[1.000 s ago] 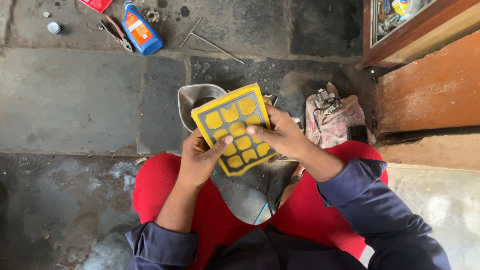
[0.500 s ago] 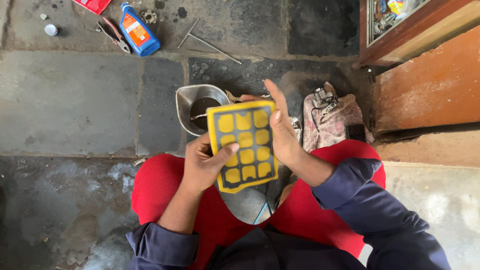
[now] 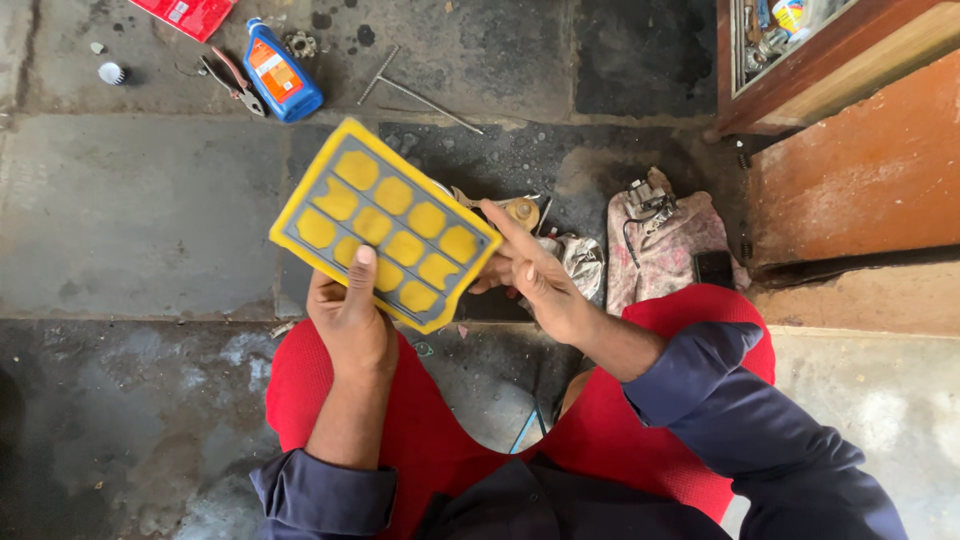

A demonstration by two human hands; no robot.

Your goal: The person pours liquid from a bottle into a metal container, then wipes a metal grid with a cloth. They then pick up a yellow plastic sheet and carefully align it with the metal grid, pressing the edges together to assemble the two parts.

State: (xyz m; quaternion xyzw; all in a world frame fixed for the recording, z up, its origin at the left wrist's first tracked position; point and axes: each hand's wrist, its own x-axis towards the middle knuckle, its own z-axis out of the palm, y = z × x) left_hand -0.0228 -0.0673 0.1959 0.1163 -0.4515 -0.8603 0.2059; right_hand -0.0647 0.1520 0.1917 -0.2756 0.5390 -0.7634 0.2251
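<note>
Head view showed the left hand (image 3: 348, 318) gripping the yellow filter (image 3: 385, 224), right hand (image 3: 535, 275) open, touching its edge.

I could not see the pan under the yellow filter panel (image 3: 385, 222), nor most of my left hand's (image 3: 348, 318) fingers behind it. The red packet (image 3: 190, 14) was cut by the top edge, and the wooden shelf's (image 3: 800, 75) contents were too small to tell.
</note>
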